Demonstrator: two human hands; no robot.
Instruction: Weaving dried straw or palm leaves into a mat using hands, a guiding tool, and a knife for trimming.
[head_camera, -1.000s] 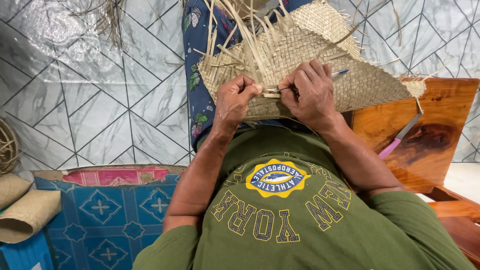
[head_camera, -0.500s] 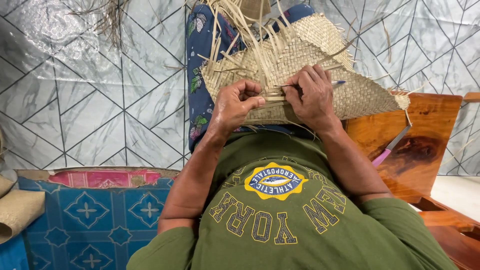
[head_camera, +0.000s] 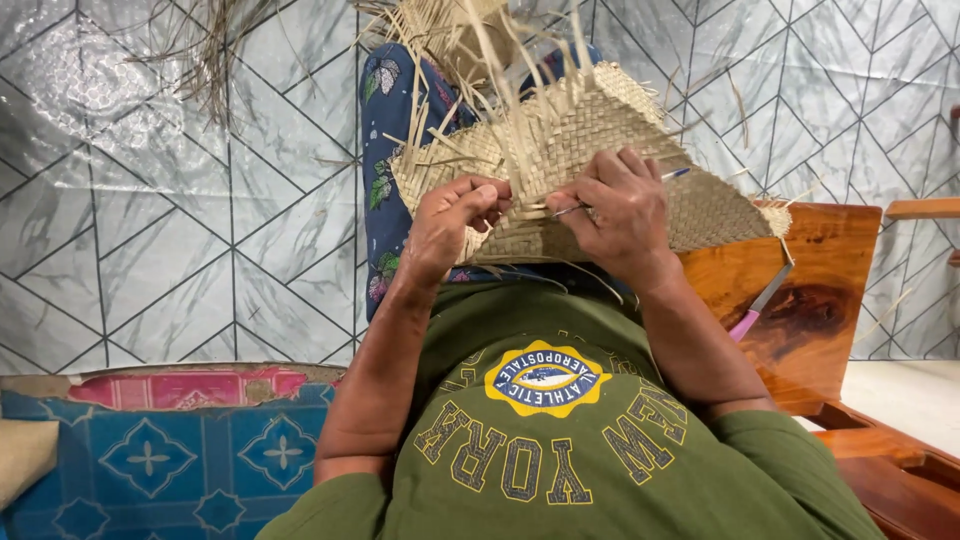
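Note:
A half-woven straw mat piece (head_camera: 600, 130) rests on my lap, with loose pale strips sticking up at its far edge. My left hand (head_camera: 450, 225) pinches a straw strip at the near edge of the weave. My right hand (head_camera: 620, 215) lies on the weave beside it and holds a thin metal tool (head_camera: 640, 190) with a blue tip, pointed toward my left hand. Both hands almost touch. My green shirt (head_camera: 560, 430) with a yellow and blue emblem fills the lower view.
A polished wooden bench (head_camera: 810, 300) stands at the right, with a pink-handled knife (head_camera: 760, 300) lying on it. The floor has a grey geometric pattern (head_camera: 150, 250). A blue patterned mat (head_camera: 150, 460) with a pink edge lies at the lower left.
The view has shifted, so the hands and weave sit slightly lower and more to the left. My left fingers have curled tighter on the strip. The straw roll at the left has left the view.

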